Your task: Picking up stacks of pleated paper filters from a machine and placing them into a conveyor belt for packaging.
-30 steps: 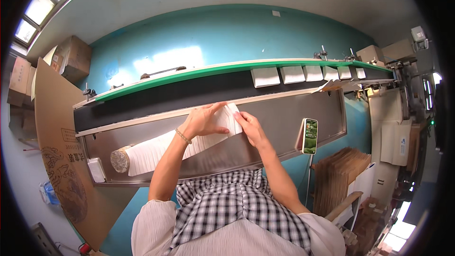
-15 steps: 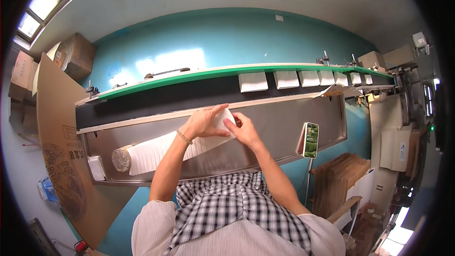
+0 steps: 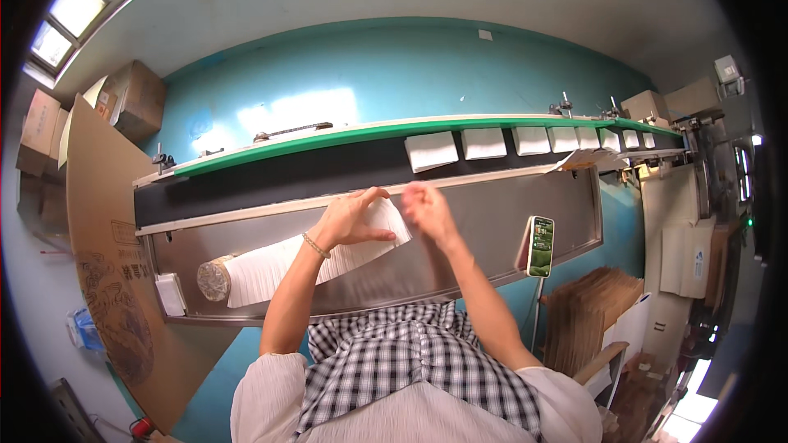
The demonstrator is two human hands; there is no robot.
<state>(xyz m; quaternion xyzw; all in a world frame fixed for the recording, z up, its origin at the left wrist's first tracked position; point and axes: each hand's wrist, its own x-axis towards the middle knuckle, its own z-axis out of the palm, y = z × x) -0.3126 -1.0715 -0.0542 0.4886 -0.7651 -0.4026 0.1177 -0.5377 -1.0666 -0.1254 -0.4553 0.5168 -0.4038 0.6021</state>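
A long row of white folded paper sheets [image 3: 275,267], packed face to face, lies slantwise on the metal worktop. My left hand [image 3: 349,220] curves over the row's right end, thumb on the near side and fingers on the far side. Just beyond that end is my right hand [image 3: 428,213], apart from the sheets and smeared by motion, so its fingers are unclear. At the row's left end rests a round mottled block [image 3: 215,279].
Behind the worktop [image 3: 492,230] runs a black conveyor belt [image 3: 328,183] carrying several white folded paper stacks [image 3: 432,152]. A phone [image 3: 540,248] stands on a holder at right. A tall cardboard sheet [image 3: 103,254] flanks the left end, near a small white stack [image 3: 171,294].
My right hand has come off the end of the paper row. My left hand keeps its place there. On the belt, the white stacks have shifted left.
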